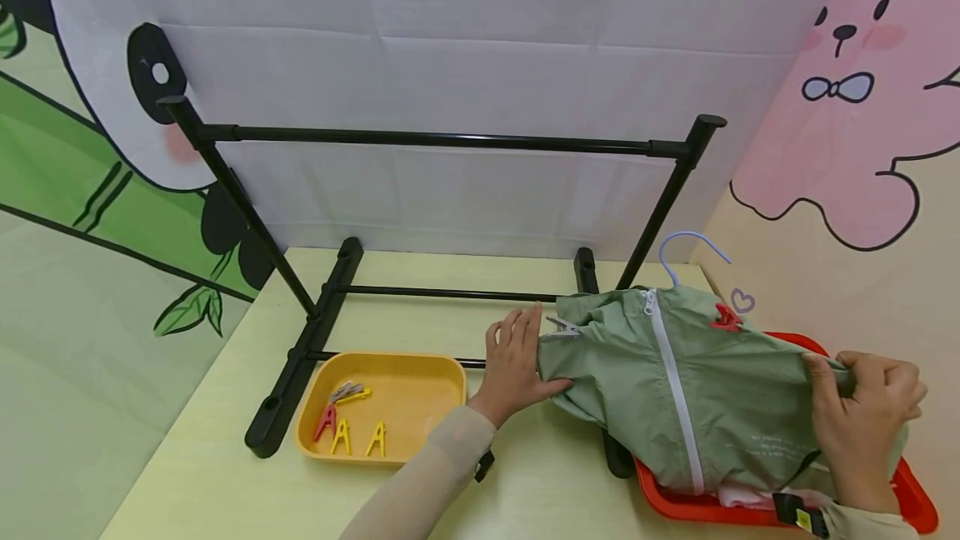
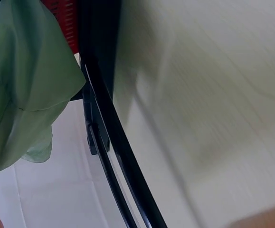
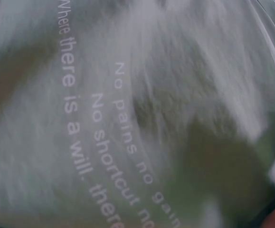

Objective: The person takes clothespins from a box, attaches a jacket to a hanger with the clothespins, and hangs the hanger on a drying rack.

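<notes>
A light green zip-up jacket (image 1: 735,390) hangs on a blue hanger (image 1: 693,236), its hook showing above the collar. A grey clothespin (image 1: 564,327) sits at the jacket's left shoulder, a red clothespin (image 1: 726,318) at the other. My left hand (image 1: 517,369) is at the left sleeve, fingers straight and pointing up, thumb against the cloth. With my right hand (image 1: 862,407) I pinch the jacket's right sleeve between thumb and fingers. White lettering on the green fabric (image 3: 128,118) fills the right wrist view. In the left wrist view the sleeve cloth (image 2: 28,90) hangs loose beside a fingertip.
Below the jacket stands a red basket (image 1: 675,507) with pink cloth inside. A black garment rack (image 1: 435,138) rises behind, its base on the pale table (image 1: 225,473). At the left, a yellow tray (image 1: 420,407) holds several clothespins (image 1: 340,436).
</notes>
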Motion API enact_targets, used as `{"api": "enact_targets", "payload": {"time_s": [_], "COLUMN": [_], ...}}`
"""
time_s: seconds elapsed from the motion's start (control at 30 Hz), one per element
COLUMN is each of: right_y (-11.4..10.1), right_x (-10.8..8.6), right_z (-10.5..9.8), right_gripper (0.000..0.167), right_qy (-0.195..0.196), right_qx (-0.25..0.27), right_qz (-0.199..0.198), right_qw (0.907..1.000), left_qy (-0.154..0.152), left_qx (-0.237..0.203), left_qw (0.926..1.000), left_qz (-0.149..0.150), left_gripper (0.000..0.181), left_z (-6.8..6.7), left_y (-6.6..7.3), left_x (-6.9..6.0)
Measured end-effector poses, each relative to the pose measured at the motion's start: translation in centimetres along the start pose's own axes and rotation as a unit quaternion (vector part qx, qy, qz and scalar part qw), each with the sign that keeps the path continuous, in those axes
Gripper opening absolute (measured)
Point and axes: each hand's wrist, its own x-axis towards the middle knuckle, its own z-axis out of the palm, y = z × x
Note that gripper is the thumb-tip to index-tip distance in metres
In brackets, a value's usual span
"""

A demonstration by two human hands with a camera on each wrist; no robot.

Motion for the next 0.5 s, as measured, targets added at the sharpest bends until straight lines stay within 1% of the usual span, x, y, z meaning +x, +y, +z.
{"api": "enact_targets", "payload": {"time_s": [0.13,0.23,0.37,0.5], "right_y": [-0.05,0.00,-0.01,-0.02], "right_x": [0.08,0.15,0.19,0.20], "right_z": [-0.01,0.04,0.15,0.18], "right_gripper": [0.089,0.090,0.090,0.089], "right_qy": [0.002,0.012,0.023,0.025], "right_qx": [-0.003,-0.002,0.000,-0.004], "right_qz": [-0.001,-0.002,0.001,0.010], "right_qw": [1.0000,0.9999,0.9997,0.9996], "left_qy": [-0.023,-0.035,-0.040,-0.037], "left_qx": [-0.004,-0.015,-0.020,-0.012], "left_qw": [0.9997,0.9992,0.9988,0.9989], "left_qz": [0.000,0.007,0.021,0.028], "left_gripper": [0.120,0.115,0.108,0.107], "left_z": [0.22,0.40,0.58,0.66], "left_y": [0.14,0.32,0.56,0.70], "left_x": [-0.04,-0.10,-0.16,-0.10]}}
